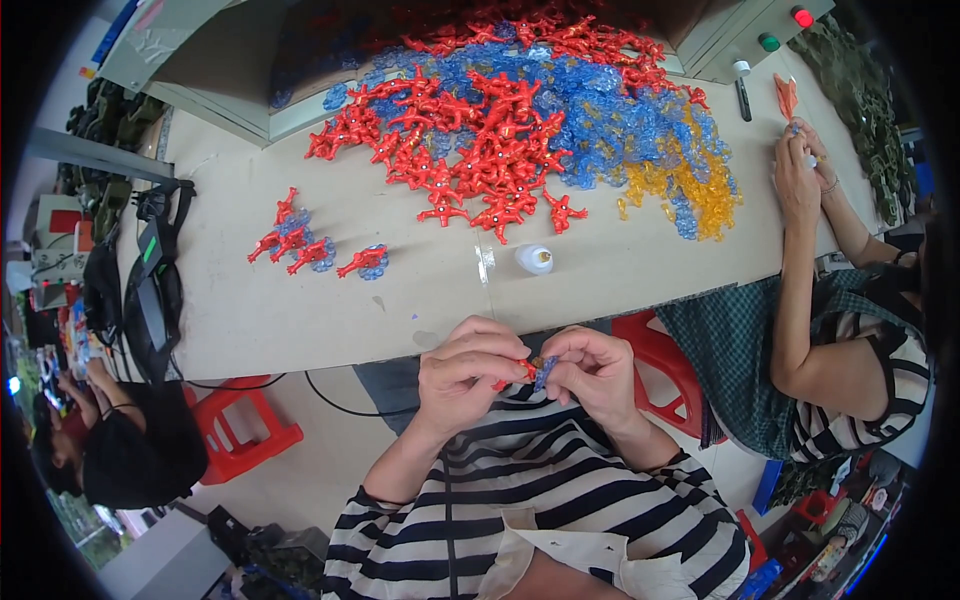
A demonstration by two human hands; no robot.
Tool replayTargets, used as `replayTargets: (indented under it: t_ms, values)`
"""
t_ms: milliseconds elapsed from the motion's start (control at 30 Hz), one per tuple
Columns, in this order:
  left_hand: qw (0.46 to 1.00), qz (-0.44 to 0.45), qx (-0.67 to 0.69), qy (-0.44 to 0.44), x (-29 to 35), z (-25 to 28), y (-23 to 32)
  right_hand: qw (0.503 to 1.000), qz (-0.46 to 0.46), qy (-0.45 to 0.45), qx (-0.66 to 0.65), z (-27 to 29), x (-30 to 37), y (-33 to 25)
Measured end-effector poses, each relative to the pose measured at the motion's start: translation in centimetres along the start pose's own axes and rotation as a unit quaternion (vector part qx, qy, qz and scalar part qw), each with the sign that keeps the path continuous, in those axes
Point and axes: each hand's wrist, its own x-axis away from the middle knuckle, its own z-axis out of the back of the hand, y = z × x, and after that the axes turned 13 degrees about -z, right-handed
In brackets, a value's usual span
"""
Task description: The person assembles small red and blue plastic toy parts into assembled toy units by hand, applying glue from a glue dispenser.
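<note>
Close in front of my chest, past the table's near edge, my left hand [470, 372] pinches a small red plastic figure [512, 374]. My right hand [598, 375] grips a translucent blue plastic piece [544, 373] against it; the two parts touch or nearly so, and fingers cover much of both. A yellowish bit shows between them. On the table beyond stands a small white bottle [536, 260]. Several red figures with blue pieces attached or beside them [365, 262] lie at left. A large heap of red figures [490, 130] spreads across the middle.
Loose translucent blue pieces [610, 125] and yellow pieces [708, 195] adjoin the heap. A dark marker [743, 98] lies at right. There, a co-worker's hands [797, 170] hold an orange item. Red stools [240, 430] stand by the table. Another person sits far left.
</note>
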Motion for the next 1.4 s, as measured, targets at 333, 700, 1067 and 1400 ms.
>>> replayTargets:
  t_ms: [333,700,1067,1400]
  values:
    - [0.989,0.106,0.088,0.051,0.6,-0.2,0.1,0.972,0.186,0.022,0.140,0.1,-0.7,0.9]
    - [0.973,0.130,0.174,0.085,0.9,-0.4,-0.6,0.958,0.217,0.042,0.185,-0.3,-0.2,-0.1]
    - [0.978,0.046,0.199,0.041,1.2,0.1,-1.9,0.881,0.345,0.078,0.313,-0.7,0.3,-0.3]
    - [0.978,0.049,0.203,-0.020,0.3,0.4,-1.2,0.859,0.398,0.044,0.318,-0.3,0.2,0.6]
